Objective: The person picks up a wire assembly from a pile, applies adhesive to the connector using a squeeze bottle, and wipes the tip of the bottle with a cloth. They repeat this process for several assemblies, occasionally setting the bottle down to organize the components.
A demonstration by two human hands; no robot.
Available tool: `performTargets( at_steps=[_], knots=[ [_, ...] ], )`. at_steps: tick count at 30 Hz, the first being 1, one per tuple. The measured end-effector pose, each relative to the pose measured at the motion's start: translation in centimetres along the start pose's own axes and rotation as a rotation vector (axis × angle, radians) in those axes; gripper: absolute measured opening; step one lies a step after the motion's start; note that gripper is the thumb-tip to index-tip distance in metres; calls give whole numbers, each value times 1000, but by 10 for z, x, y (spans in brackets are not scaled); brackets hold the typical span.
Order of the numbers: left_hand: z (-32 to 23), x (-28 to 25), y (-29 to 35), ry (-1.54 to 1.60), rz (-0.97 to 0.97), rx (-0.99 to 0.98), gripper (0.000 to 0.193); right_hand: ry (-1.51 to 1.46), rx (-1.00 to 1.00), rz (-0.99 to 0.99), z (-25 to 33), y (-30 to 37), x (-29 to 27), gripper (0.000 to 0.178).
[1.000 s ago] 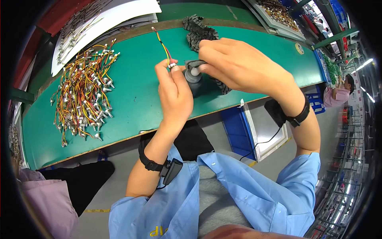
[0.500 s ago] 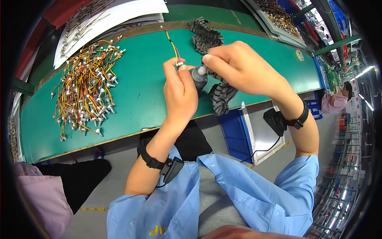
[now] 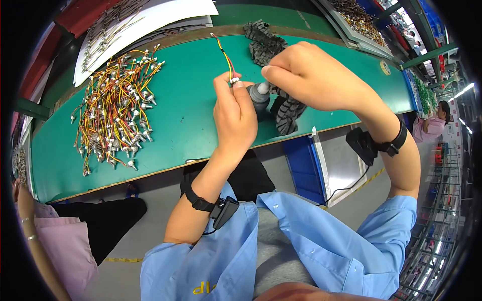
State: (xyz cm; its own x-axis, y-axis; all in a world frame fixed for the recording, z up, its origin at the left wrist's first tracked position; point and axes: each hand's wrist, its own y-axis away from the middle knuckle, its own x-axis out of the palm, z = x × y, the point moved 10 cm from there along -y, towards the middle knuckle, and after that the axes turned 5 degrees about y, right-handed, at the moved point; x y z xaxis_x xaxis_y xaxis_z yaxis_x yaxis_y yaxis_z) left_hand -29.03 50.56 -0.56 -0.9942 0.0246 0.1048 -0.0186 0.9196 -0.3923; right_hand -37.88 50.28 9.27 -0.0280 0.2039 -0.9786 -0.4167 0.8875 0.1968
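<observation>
My left hand (image 3: 235, 113) is closed in a pinch on a wired component, whose red, yellow and black wires (image 3: 225, 54) rise from my fingertips to a white connector. White connector ends also show at my thumb; the rest of it is hidden in my fingers. Just right of that hand a grey bottle (image 3: 260, 103) with a whitish tip points up. My right hand (image 3: 314, 75) is curled above and to the right of the bottle, thumb against fingers. Whatever it pinches is hidden. A dark grey ridged strip (image 3: 265, 45) lies behind and beneath my right hand.
A heap of wired components (image 3: 115, 110) covers the left of the green table (image 3: 175, 135). Behind it, more parts lie on a white sheet (image 3: 170, 15). A tape roll (image 3: 384, 67) sits at far right. A blue crate (image 3: 304, 168) stands below the front edge. A co-worker's arm (image 3: 35, 241) shows at left.
The whole view has shifted slightly, with the scene moving right. Both hands keep nearly the same pose. At the left edge a co-worker's arm has come into view.
</observation>
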Motion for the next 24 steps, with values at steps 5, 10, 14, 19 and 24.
performTargets(
  at_steps=[5, 10, 14, 19, 24],
  knots=[
    [-2, -11, -2, -44, -51, 0, 16, -715, 388, 25, -30, 2, 23, 29],
    [3, -6, 3, -18, -53, 9, 17, -1060, 374, -223, -35, 15, 28, 30],
    [-3, -15, 7, -72, -93, 49, 17, -1019, 521, -103, -34, 18, 45, 27],
    [-1, -13, 6, -58, -80, 51, 18, -682, 180, -171, -25, 14, 19, 31],
    [6, -7, 3, -8, -40, -16, 17, -774, 4, -158, -16, 7, 21, 33]
  ],
)
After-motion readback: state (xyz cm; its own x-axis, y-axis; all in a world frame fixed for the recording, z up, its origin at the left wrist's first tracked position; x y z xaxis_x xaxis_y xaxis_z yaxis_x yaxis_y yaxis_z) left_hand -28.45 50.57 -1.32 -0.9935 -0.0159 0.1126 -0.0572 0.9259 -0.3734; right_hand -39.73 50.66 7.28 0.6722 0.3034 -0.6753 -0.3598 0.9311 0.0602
